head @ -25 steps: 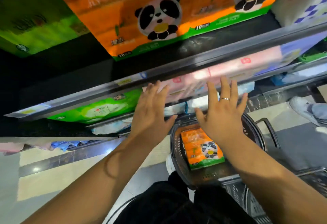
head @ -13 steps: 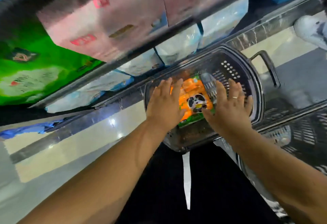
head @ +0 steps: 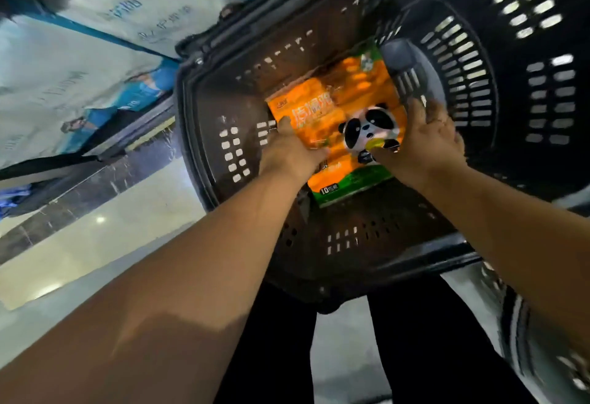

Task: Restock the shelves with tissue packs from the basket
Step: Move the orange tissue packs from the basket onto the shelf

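The orange panda-print pack [head: 332, 106] lies on the floor of the dark basket [head: 207, 135], with the left hand [head: 289, 153] curled around its left edge and the right hand [head: 424, 143] gripping its right edge, thumb on the panda.

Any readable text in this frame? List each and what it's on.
"10": green band along the near edge of the orange tissue pack; characters after it blurred.
Large white characters on the pack's orange face: blurred, unreadable.
Grey print on the white-and-blue shelf packs: blurred, unreadable.
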Motion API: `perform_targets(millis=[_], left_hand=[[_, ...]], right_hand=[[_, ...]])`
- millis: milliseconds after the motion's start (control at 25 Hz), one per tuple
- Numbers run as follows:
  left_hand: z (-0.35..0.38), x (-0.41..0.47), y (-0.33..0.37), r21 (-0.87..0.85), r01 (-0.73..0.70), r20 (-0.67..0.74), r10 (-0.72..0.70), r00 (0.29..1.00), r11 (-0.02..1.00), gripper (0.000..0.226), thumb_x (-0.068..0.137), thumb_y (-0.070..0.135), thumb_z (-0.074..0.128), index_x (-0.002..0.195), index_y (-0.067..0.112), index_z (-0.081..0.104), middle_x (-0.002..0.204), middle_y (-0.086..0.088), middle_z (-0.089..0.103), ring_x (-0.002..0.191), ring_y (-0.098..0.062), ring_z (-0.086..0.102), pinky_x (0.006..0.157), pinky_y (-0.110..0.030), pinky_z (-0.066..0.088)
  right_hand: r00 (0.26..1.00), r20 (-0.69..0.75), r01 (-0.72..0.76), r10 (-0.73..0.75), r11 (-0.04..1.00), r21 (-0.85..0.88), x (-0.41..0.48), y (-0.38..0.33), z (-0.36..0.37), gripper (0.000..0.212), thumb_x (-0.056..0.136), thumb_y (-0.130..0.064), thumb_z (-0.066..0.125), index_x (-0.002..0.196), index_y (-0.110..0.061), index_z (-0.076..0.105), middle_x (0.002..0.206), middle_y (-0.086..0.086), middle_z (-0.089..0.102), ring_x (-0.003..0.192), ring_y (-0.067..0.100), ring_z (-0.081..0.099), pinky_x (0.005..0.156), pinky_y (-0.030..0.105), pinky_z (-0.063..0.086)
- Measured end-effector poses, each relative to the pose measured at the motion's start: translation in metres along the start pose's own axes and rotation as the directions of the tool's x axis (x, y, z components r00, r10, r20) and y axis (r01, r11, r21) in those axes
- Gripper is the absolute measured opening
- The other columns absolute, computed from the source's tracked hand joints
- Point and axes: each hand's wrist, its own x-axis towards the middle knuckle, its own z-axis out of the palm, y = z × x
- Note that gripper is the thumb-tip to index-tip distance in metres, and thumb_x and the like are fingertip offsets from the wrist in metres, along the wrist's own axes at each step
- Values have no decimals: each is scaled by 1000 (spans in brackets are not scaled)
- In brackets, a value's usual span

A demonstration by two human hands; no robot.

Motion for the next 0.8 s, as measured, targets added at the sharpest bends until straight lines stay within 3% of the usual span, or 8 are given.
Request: perform_targets(millis=[120, 200, 280, 400, 480, 560, 640, 800], left_hand=[[40, 39, -18, -149, 86, 12, -86, 996, 985, 98, 78, 43, 77, 152, 20, 17, 146, -8, 40, 131, -29, 44, 103, -37, 40], [61, 61, -29, -263, 129, -36, -143, 989, 956, 94, 74, 41, 81, 147, 20, 25, 139, -7, 46, 127, -28, 48, 102, -40, 43], [71, 76, -34, -347, 178, -54, -209, 976, 921, 91, 73, 43, 81, 142, 16, 28, 136, -10, 49, 126, -30, 49, 102, -44, 43], [82, 97, -40, -396, 308, 20, -327, 945, 865, 95, 76, 51, 76, 145, 8, 25, 141, -13, 44, 130, -34, 45, 99, -42, 41], [90, 104, -42, -431, 322, 94, -313, 945, 843, 90, 74, 56, 74, 143, 13, 36, 140, -11, 48, 129, -33, 46, 98, -42, 39], [93, 104, -41, -489, 332, 141, -303, 943, 806, 82, 73, 57, 75, 139, 20, 44, 138, -7, 52, 129, -31, 46, 96, -39, 37], [92, 97, -38, -531, 326, 147, -294, 944, 782, 72, 78, 51, 74, 137, 21, 46, 137, -4, 53, 129, -28, 46, 90, -33, 33], [79, 77, -30, -535, 343, 174, -297, 939, 772, 66, 84, 46, 69, 139, 20, 43, 139, -5, 50, 131, -28, 44, 92, -35, 35]], right_hand=[[992, 113, -58, 57, 998, 8, 45, 2, 30, 97, 82, -55, 65, 151, -18, 8, 152, 21, 21, 136, 40, 28, 106, 51, 32], [979, 176, -116, 101, 990, 78, 73, -3, 36, 79, 86, -48, 64, 144, -10, 27, 134, 20, 44, 115, 33, 47, 91, 42, 41], [955, 261, -198, 143, 960, 198, 97, -8, 42, 53, 93, -40, 59, 133, -8, 44, 111, 14, 50, 97, 24, 46, 81, 33, 37], [920, 356, -286, 166, 903, 319, 125, -6, 56, 31, 97, -33, 53, 121, -14, 49, 108, 9, 50, 99, 23, 47, 81, 25, 39], [899, 403, -330, 169, 867, 374, 130, 0, 61, 33, 97, -32, 53, 124, -13, 47, 116, 7, 53, 107, 24, 51, 71, 14, 40], [907, 387, -328, 164, 853, 407, 128, 3, 61, 47, 94, -35, 59, 132, -10, 46, 120, 6, 55, 114, 26, 54, 71, 16, 42], [948, 278, -262, 158, 882, 392, 127, 12, 59, 56, 84, -41, 70, 128, -14, 49, 115, 8, 60, 103, 28, 60, 80, 29, 50], [969, 204, -210, 138, 896, 391, 108, 15, 39, 44, 81, -34, 75, 112, -18, 49, 99, 6, 58, 84, 20, 59, 74, 35, 51]])
